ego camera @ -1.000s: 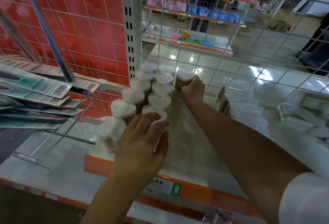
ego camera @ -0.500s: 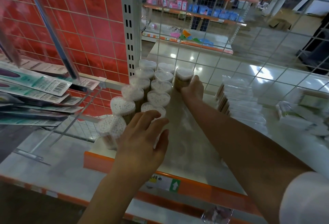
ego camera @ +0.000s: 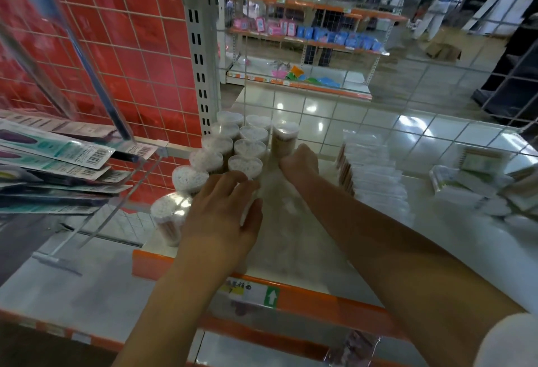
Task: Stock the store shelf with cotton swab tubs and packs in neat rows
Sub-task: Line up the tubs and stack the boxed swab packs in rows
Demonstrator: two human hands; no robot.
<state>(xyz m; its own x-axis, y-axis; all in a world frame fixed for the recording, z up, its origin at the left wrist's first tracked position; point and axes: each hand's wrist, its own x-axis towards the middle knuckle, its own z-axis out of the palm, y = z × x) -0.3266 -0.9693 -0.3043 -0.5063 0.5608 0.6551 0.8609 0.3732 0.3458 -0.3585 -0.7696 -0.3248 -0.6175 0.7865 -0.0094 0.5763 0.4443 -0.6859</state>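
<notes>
Swab tubs (ego camera: pixel 221 145) stand in rows at the shelf's (ego camera: pixel 291 253) left edge; the right hand (ego camera: pixel 300 162) grips the rear tub (ego camera: pixel 284 136), while the left hand (ego camera: pixel 224 215) rests flat on a front tub.

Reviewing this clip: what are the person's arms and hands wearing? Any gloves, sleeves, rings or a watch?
Both hands are bare: no gloves, and no rings show on the left hand or the right hand. Both forearms are uncovered with no watch or bracelet in view. The only clothing visible is a white short sleeve at the right upper arm, in the lower right corner. The left arm leaves the frame before any sleeve appears.
</notes>
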